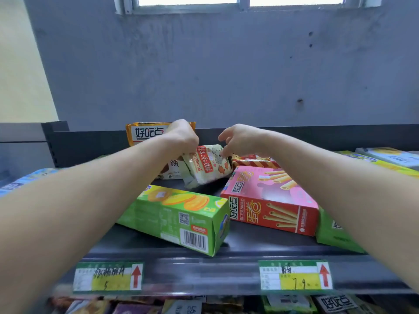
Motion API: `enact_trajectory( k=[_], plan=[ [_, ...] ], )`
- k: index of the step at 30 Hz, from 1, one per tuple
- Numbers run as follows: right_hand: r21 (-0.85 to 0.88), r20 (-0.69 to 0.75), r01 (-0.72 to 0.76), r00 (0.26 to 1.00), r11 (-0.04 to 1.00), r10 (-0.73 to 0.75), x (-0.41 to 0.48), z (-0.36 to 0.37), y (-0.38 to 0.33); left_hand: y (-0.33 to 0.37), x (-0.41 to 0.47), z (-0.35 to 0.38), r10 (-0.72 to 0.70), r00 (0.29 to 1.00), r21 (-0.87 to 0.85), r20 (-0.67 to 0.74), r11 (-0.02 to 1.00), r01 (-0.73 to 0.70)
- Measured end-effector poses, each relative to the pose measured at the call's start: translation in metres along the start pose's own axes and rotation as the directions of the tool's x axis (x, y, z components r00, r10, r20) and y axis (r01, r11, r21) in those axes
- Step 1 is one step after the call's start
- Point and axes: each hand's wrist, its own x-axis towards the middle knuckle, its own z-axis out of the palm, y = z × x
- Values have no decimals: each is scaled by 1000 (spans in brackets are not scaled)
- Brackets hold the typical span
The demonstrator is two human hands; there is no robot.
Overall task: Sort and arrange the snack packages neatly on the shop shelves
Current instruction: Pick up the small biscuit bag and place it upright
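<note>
1. Two hands meet over the back of the dark shelf (pixel 249 243). The left hand (pixel 184 135) pinches the top edge of a pale green biscuit bag (pixel 206 166), fingers curled down onto it.
2. Just beside it, the right hand (pixel 240 139) has loosely curved fingers spread apart, with fingertips at the bag's upper right corner. I cannot tell whether it has a hold.
3. That bag is tilted and lifted at its top, in the middle of the shelf towards the back.
4. Behind the left hand an orange bag (pixel 145 134) stands upright against the back panel, partly hidden by the wrist.
5. One long green box (pixel 179 216) lies at an angle in front of the biscuit bag, under the left forearm.
6. Right of the bag lies a pink and red box (pixel 272 198), with a red striped packet (pixel 254 160) behind it and a second green box (pixel 335 234) against its right end, under the right forearm.
7. Yellow-green packets (pixel 374 162) lie at the far right and a blue packet (pixel 29 177) at the far left.
8. Two price tags (pixel 108 277) with red arrows sit on the shelf's front rail.
</note>
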Motion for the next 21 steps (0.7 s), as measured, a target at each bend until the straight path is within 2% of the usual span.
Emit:
enact_trajectory(
  k=[3,7,11,14,18,21],
  plan=[
    [21,-7,72,997,997,-72,3,-6,1,10,-6,-10,186,964,59,-188,982,-178],
    [121,31,137,989,983,-142,3,-18,-1,25,-19,-25,389,860,83,-331,919,-385],
    [188,-14,211,977,959,-212,-6,-40,4,48,-35,-28,514,737,93,-439,842,-532],
    [231,-58,223,975,947,-215,-18,-57,19,66,-43,-21,555,685,62,-473,796,-602],
    [324,-163,182,977,928,-135,-34,-82,56,103,-45,-6,488,713,-88,-504,792,-604],
    [397,-209,127,977,909,-45,-49,-103,93,129,-49,15,351,840,-245,-413,846,-474]
  ],
)
